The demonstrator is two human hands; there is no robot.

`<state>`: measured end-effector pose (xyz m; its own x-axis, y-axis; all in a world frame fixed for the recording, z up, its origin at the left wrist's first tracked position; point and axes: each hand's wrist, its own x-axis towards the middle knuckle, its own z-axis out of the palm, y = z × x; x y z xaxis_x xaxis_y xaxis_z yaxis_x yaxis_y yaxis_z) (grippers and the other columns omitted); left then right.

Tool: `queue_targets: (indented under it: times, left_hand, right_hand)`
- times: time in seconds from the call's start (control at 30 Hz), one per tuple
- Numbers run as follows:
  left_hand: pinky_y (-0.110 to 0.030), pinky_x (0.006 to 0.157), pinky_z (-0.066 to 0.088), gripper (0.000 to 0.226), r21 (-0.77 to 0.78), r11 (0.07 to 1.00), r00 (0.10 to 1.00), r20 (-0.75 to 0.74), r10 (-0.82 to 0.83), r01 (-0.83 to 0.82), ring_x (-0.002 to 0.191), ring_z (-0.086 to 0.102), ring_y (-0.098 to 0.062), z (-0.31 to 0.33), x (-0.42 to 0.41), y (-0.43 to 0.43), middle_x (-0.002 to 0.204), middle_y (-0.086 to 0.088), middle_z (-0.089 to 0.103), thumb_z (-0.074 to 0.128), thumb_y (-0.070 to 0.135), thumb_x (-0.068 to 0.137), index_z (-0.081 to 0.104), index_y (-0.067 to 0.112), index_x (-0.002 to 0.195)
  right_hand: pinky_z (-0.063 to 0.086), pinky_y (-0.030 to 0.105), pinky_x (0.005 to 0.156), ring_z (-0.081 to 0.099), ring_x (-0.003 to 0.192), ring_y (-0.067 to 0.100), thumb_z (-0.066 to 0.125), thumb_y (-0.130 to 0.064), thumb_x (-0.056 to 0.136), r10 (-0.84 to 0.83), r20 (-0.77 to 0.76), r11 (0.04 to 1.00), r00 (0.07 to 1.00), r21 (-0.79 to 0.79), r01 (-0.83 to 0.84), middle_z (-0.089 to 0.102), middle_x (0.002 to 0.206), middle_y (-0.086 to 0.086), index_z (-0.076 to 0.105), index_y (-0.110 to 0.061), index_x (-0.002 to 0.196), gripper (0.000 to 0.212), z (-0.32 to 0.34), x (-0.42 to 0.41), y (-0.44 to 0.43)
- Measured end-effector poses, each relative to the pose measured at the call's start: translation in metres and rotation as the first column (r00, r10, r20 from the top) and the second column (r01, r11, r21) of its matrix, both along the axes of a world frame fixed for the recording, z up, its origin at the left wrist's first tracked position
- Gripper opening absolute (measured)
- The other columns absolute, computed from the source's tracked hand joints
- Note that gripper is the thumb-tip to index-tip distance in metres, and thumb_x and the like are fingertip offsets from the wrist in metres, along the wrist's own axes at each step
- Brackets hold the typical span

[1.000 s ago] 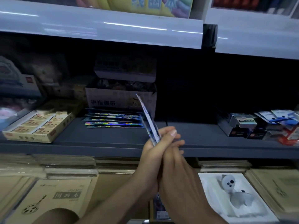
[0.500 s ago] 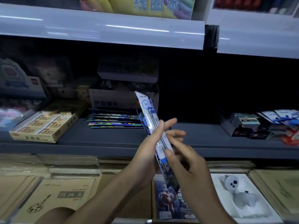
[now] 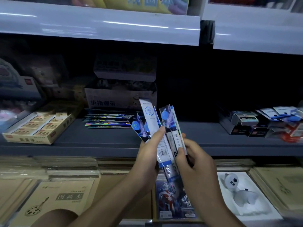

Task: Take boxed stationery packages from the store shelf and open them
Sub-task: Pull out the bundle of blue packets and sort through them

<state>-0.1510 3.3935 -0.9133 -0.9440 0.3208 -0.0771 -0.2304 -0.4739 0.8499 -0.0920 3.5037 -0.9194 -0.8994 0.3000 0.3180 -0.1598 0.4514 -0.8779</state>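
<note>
Both hands [image 3: 147, 161] [image 3: 196, 163] grip fanned pen packs [image 3: 149, 116]

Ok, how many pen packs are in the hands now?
3: two fanned in the left hand, a dark-blue pack leftmost and a white-backed pack beside it; the third pack pinched by the right hand. Others may hide behind.
</note>
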Motion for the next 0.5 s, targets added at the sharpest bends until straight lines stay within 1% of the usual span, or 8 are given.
queue_targets:
  times: [0.03, 0.1, 0.17, 0.23, 0.33, 0.4, 0.5]
  left_hand:
    - [-0.049, 0.093, 0.06, 0.046, -0.012, 1.0, 1.0, -0.011, 0.018, -0.019, 0.109, 0.073, -0.035, 0.0, 0.0, 0.0, 0.117, -0.014, 0.076, 0.059, 0.04, 0.097, 0.066, 0.008, 0.129]
    - [-0.048, 0.084, 0.063, 0.039, -0.037, 0.998, 0.997, -0.056, 0.056, -0.058, 0.105, 0.074, -0.037, 0.0, -0.001, -0.001, 0.112, -0.015, 0.077, 0.058, 0.036, 0.1, 0.069, 0.007, 0.124]
    - [-0.05, 0.087, 0.062, 0.036, -0.053, 0.996, 0.993, -0.091, 0.073, -0.078, 0.107, 0.073, -0.038, 0.0, 0.0, -0.002, 0.113, -0.016, 0.077, 0.057, 0.031, 0.103, 0.069, 0.004, 0.123]
    - [-0.051, 0.09, 0.061, 0.035, -0.062, 0.994, 0.992, -0.101, 0.08, -0.086, 0.108, 0.072, -0.037, -0.002, 0.001, -0.004, 0.116, -0.017, 0.076, 0.061, 0.031, 0.101, 0.068, 0.006, 0.125]
    - [-0.049, 0.091, 0.061, 0.035, -0.052, 0.998, 0.996, -0.077, 0.042, -0.047, 0.108, 0.073, -0.034, -0.003, 0.002, -0.006, 0.117, -0.017, 0.075, 0.064, 0.03, 0.098, 0.068, 0.008, 0.126]
    - [-0.052, 0.097, 0.058, 0.037, -0.043, 0.999, 0.998, -0.056, 0.003, -0.005, 0.11, 0.073, -0.034, -0.002, 0.001, -0.006, 0.12, -0.014, 0.075, 0.065, 0.03, 0.098, 0.067, 0.011, 0.129]
    - [-0.053, 0.101, 0.056, 0.041, -0.037, 0.999, 0.999, -0.035, -0.026, 0.025, 0.114, 0.071, -0.031, -0.002, 0.001, -0.007, 0.125, -0.011, 0.073, 0.065, 0.033, 0.097, 0.065, 0.014, 0.134]
  right_hand:
    - [0.052, 0.018, 0.068, 0.073, 0.081, 0.0, 0.055, -0.013, 0.104, 0.007, -0.002, 0.998, 1.0, -0.061, -0.007, 0.077, 0.087, -0.018, 0.071, -0.034, 0.113, 0.028, 0.001, -0.001, 0.002]
    - [0.055, 0.016, 0.067, 0.075, 0.082, 0.002, 0.057, -0.008, 0.102, 0.02, -0.005, 0.988, 1.0, -0.156, -0.021, 0.079, 0.086, -0.014, 0.073, -0.028, 0.108, 0.026, 0.006, -0.003, 0.006]
    - [0.055, 0.016, 0.067, 0.076, 0.082, 0.004, 0.06, -0.007, 0.101, 0.052, 0.012, 0.972, 0.999, -0.231, -0.048, 0.08, 0.086, -0.01, 0.074, -0.025, 0.105, 0.024, 0.01, -0.004, 0.011]
    - [0.056, 0.017, 0.066, 0.077, 0.082, 0.008, 0.059, -0.008, 0.102, 0.101, 0.048, 0.955, 0.994, -0.286, -0.084, 0.08, 0.088, -0.007, 0.075, -0.024, 0.107, 0.023, 0.012, -0.005, 0.013]
    - [0.058, 0.019, 0.07, 0.077, 0.089, 0.01, 0.057, -0.008, 0.103, 0.158, 0.075, 0.935, 0.985, -0.331, -0.125, 0.081, 0.095, -0.006, 0.074, -0.023, 0.113, 0.025, 0.011, -0.003, 0.013]
    - [0.06, 0.022, 0.073, 0.077, 0.092, 0.012, 0.056, -0.01, 0.104, 0.218, 0.102, 0.913, 0.971, -0.373, -0.166, 0.081, 0.1, -0.005, 0.074, -0.023, 0.115, 0.025, 0.011, -0.002, 0.013]
    - [0.062, 0.026, 0.07, 0.077, 0.091, 0.015, 0.057, -0.013, 0.104, 0.244, 0.14, 0.893, 0.959, -0.418, -0.166, 0.08, 0.1, -0.002, 0.073, -0.02, 0.115, 0.021, 0.011, -0.004, 0.015]
